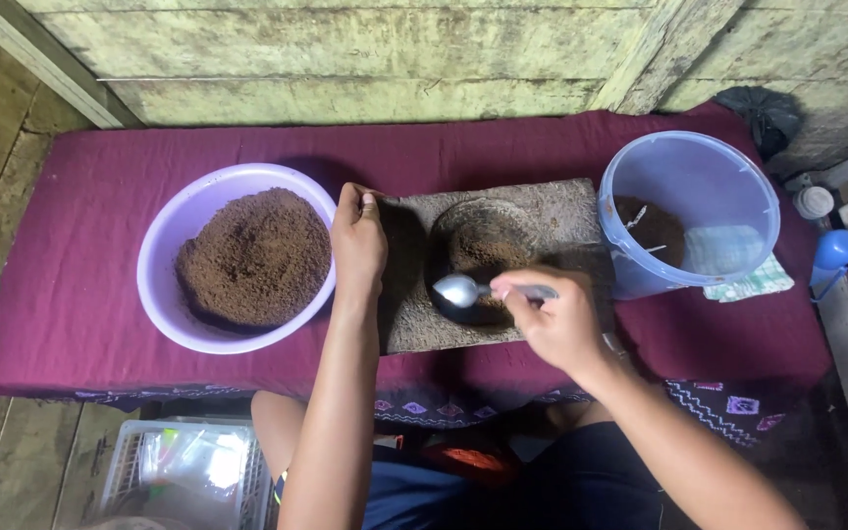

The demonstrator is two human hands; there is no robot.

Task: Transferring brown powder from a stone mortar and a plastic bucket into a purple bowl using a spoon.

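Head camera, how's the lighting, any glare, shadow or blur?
Head view: soft, even light; sharp overall. Bright glare on the spoon bowl in the right hand; a paler sheen inside the blue bucket; the left hand shadows the stone slab; edges bend slightly.

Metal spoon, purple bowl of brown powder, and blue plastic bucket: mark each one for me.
metal spoon (458,290), head view, on the spoon's bowl.
purple bowl (164,231), head view, on its bare inner wall at left.
blue plastic bucket (694,177), head view, on its inner back wall.
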